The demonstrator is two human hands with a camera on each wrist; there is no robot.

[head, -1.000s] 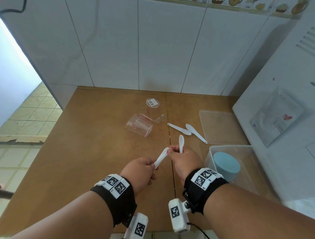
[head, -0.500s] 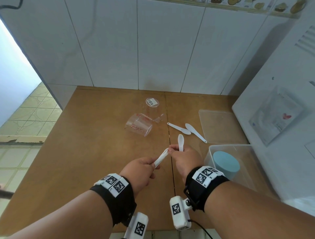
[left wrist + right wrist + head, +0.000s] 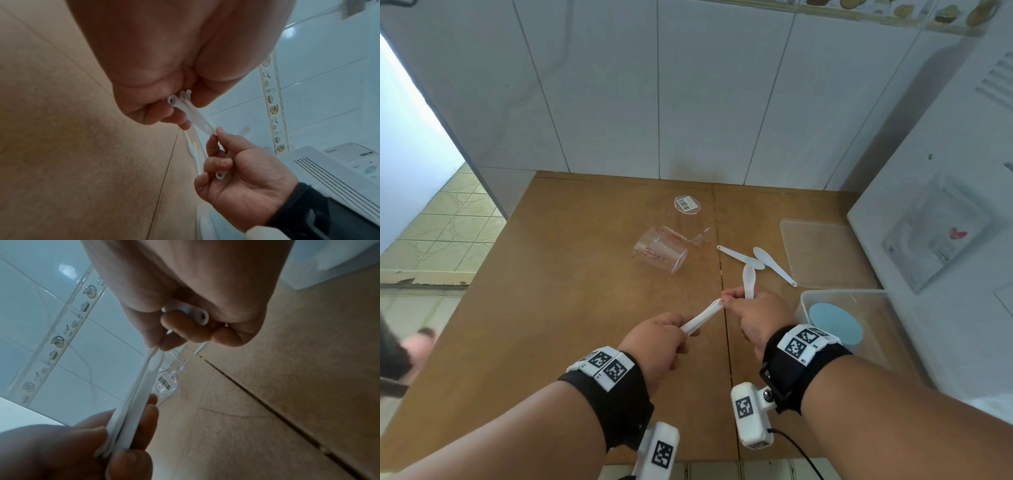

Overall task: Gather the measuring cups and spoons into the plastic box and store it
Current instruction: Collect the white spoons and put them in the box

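My left hand (image 3: pixel 657 339) grips the handle ends of a small bundle of white measuring spoons (image 3: pixel 702 317), also shown in the left wrist view as the bundle (image 3: pixel 193 116). My right hand (image 3: pixel 753 311) holds one white spoon (image 3: pixel 748 281) upright in curled fingers, and its thumb and forefinger pinch the bundle's far tip. Two more white spoons (image 3: pixel 739 257) lie on the wooden table (image 3: pixel 585 308). A clear measuring cup (image 3: pixel 661 248) lies on its side behind them. Another clear cup (image 3: pixel 687 204) stands upside down, showing a barcode label.
A clear plastic box (image 3: pixel 893 308) stands at the right, holding a round light-blue item (image 3: pixel 835 327). Its flat lid (image 3: pixel 822 253) lies just behind it. A white appliance (image 3: pixel 945 240) borders the table's right side, with a tiled wall behind.
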